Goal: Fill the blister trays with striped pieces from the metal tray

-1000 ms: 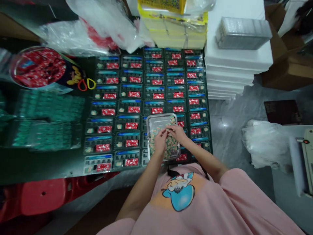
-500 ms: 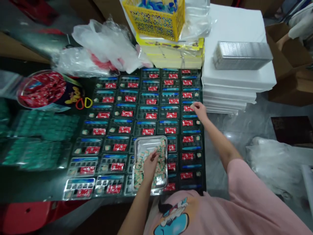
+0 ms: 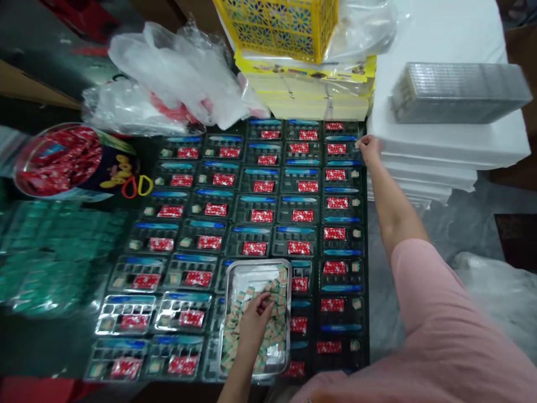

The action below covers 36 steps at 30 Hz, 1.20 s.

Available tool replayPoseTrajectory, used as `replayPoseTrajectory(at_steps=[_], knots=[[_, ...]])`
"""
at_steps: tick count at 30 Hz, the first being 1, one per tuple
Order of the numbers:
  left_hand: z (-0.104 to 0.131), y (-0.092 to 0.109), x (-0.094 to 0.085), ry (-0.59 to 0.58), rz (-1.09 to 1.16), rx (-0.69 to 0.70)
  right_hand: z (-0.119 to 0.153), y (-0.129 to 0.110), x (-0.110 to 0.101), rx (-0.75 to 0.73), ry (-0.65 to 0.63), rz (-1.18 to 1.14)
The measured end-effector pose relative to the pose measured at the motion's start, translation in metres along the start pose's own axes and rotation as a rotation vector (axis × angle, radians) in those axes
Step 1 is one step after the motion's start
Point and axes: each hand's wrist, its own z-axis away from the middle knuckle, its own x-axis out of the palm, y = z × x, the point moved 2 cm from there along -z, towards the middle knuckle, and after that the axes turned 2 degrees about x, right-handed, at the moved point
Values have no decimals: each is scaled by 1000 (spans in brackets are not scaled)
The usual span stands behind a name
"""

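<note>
My left hand (image 3: pixel 255 319) is over a clear plastic tray (image 3: pixel 288 313) of small green-and-peach eraser blocks (image 3: pixel 274 336). Its thumb and fingers are pinched together among the blocks; what they hold is hidden. At the far end of the right column, my right hand (image 3: pixel 370 150) pinches a small pale block, seemingly an eraser (image 3: pixel 358 144), at the edge of a blister tray (image 3: pixel 329 150). Each blister tray around it carries a blue pen (image 3: pixel 342 190) and a red patterned packet (image 3: pixel 338 202). Several in the right and left columns also have an eraser block in them.
Left stand a tub of red packets (image 3: pixel 62 159), scissors with red and yellow handles (image 3: pixel 138 186) and green bagged packs (image 3: pixel 54 252). Behind are plastic bags (image 3: pixel 180 78) and a yellow basket (image 3: pixel 277 28) on stacked cards. White foam sheets (image 3: pixel 440 140) hold stacked clear trays (image 3: pixel 461 92).
My right hand has moved farther up the right column; the blister tray it covered now shows an eraser block. My left hand stays in the eraser tray. The view has shifted closer.
</note>
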Motion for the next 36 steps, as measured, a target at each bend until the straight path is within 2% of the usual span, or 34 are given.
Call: replayPoseTrajectory(at_steps=[3,9,18,24,30,36], knots=[[3,0,2,14,15,-4,-5,2,8,32,6,35],[7,8,3,32,29,-3,4,-5,10,72,22,158],[10,15,2,59,30,11,15,-8,15,-21,89,251],[10,15,2,72,46,10,21,-6,7,-45,107,245],[11,19,2,77,47,9,24,-2,3,-130,23,281],[11,13,3,70,36,32,17,-3,14,-178,-7,458]])
